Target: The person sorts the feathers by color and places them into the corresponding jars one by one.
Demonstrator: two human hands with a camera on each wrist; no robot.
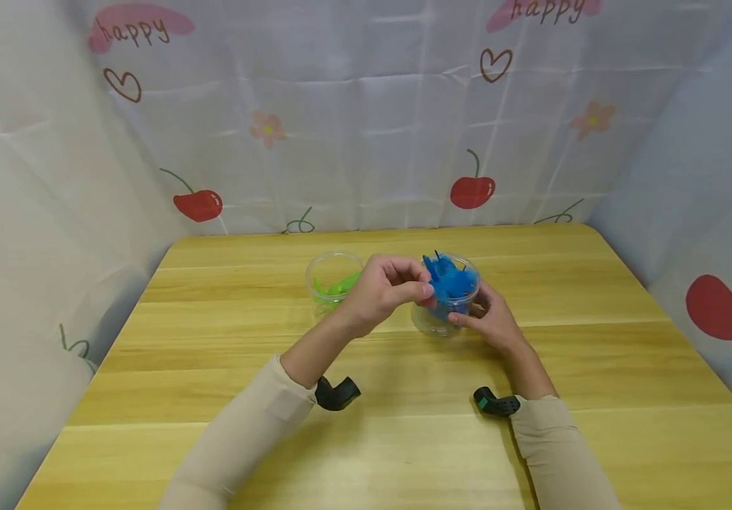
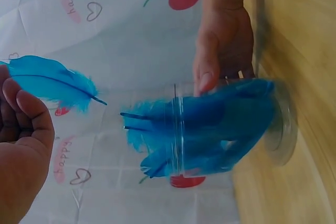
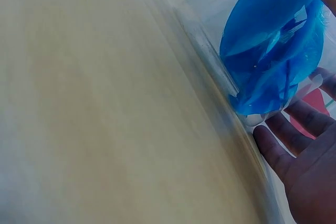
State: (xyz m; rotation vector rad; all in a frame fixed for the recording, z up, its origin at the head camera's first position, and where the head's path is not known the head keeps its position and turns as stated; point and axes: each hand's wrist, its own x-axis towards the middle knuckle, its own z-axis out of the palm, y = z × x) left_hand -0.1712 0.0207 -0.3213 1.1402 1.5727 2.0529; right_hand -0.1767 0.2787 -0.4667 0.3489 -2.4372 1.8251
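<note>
Head view first: we see a clear jar (image 1: 445, 306) stuffed with blue feathers (image 1: 448, 282) standing upright on the wooden bench (image 1: 595, 368), a little behind the middle of it. Our right hand (image 1: 492, 320) wraps the jar's right side, its grip curled against the clear wall with the thumb on the front. From the right wrist we see those fingers (image 3: 286, 148) lying along the jar wall (image 3: 210, 56), with the blue feathers (image 3: 273, 40) pressed against the plastic.

Our left hand (image 1: 383, 290) hovers at the jar's mouth, just above and left of it, its grip pinched together on a single blue feather. The left wrist view shows this plainly: the loose feather (image 2: 52, 82) is held at the left hand (image 2: 23, 145) and sits clear of the jar (image 2: 226, 129), its quill pointing towards the open rim, where other quills stick out. There the right hand (image 2: 223, 45) shows holding the jar.

Just left of the left hand stands a second clear jar (image 1: 332, 280) with green feathers (image 1: 335, 288) at its bottom, untouched. Behind and around the bench hangs a white curtain (image 1: 366, 127) printed with cherries, hearts, flowers and the word "happy". Beige sleeves (image 1: 244, 439) cover both forearms.
</note>
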